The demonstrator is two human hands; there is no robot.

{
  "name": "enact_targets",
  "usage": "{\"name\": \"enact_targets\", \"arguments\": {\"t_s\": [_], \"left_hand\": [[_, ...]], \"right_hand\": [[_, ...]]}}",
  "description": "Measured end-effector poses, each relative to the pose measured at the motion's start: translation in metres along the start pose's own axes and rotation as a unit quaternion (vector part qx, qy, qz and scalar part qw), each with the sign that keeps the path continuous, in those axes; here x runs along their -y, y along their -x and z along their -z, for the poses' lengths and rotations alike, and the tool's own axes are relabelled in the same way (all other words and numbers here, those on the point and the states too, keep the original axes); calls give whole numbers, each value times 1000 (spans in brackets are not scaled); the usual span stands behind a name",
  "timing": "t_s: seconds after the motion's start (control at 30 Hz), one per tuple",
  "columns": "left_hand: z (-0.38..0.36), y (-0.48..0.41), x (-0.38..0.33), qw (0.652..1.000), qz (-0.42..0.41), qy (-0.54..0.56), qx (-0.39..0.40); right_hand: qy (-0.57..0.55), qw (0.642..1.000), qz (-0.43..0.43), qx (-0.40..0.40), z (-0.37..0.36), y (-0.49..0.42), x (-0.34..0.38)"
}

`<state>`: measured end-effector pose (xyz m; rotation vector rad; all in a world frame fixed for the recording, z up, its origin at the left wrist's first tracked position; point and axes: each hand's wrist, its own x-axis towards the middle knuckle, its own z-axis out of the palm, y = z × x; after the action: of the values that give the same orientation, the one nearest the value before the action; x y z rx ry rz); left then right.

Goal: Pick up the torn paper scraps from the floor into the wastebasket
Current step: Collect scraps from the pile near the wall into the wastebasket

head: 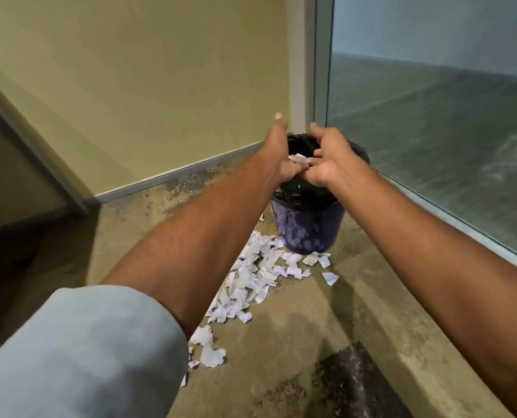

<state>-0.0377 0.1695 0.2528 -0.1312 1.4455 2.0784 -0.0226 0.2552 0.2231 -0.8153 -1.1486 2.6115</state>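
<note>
A purple wastebasket [307, 227] lined with a black bag stands in the corner of the floor. Both my hands are held over its mouth. My left hand [277, 155] has its thumb up and its lower fingers curled around white paper scraps [300, 159]. My right hand [326, 156] meets it from the right, fingers curled and pinching the same bunch of scraps. Many more torn paper scraps [251, 279] lie in a trail on the floor from the basket's base toward me.
A yellow-green wall [148, 86] with a grey baseboard runs behind the basket. A glass panel [432, 116] on a raised concrete ledge [402, 312] borders the right side. A dark stain [350, 384] marks the floor near me.
</note>
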Motion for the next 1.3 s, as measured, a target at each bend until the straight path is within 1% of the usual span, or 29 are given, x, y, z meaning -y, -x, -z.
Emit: {"name": "enact_targets", "arguments": {"t_s": [0.1,0.17,0.23,0.3,0.4,0.47,0.53,0.63,0.7,0.77,0.8,0.87,0.97,1.0,1.03,1.07,1.13,1.17,1.2,1.27,1.3], "left_hand": [[-6,11,3,998,5,16,55],[-1,13,1,997,7,13,75],[14,10,-4,997,-16,-5,71],[35,5,-11,994,-46,-80,50],[81,6,-18,973,-90,-205,49],[122,15,-18,952,-101,-284,49],[169,27,-10,931,-93,-350,40],[243,43,19,916,-34,-400,4],[290,53,48,905,15,-423,-44],[334,62,80,886,42,-452,-94],[351,69,97,871,52,-475,-116],[381,83,129,834,66,-531,-138],[409,101,167,745,68,-651,-126],[415,106,178,728,79,-669,-123],[420,111,189,718,93,-679,-122],[425,115,199,709,106,-686,-123],[433,122,217,704,119,-689,-123],[438,123,226,705,122,-687,-125],[440,125,233,707,122,-685,-127],[444,126,243,707,102,-687,-137],[446,125,246,709,82,-686,-143]], "right_hand": [[-23,1000,-1,-3,6,4,3],[-10,1000,3,1,8,12,0],[9,1000,6,5,8,19,-3],[14,1000,12,4,7,19,-6],[34,999,10,11,2,11,-20],[91,995,2,50,-3,18,-37],[153,984,5,92,-9,28,-61],[263,952,-6,153,-14,41,-114],[342,922,-25,181,-13,46,-158],[427,879,-48,205,-8,48,-204],[478,849,-54,219,-4,51,-225],[583,769,-41,258,7,55,-264],[696,633,24,338,21,59,-315],[719,596,44,356,26,60,-331],[741,558,64,368,33,59,-347],[767,513,86,376,40,58,-361],[811,415,139,387,58,56,-385],[820,380,174,392,67,53,-395],[817,361,210,397,73,53,-401],[800,361,265,398,82,52,-408],[794,365,276,399,83,52,-407]]}}
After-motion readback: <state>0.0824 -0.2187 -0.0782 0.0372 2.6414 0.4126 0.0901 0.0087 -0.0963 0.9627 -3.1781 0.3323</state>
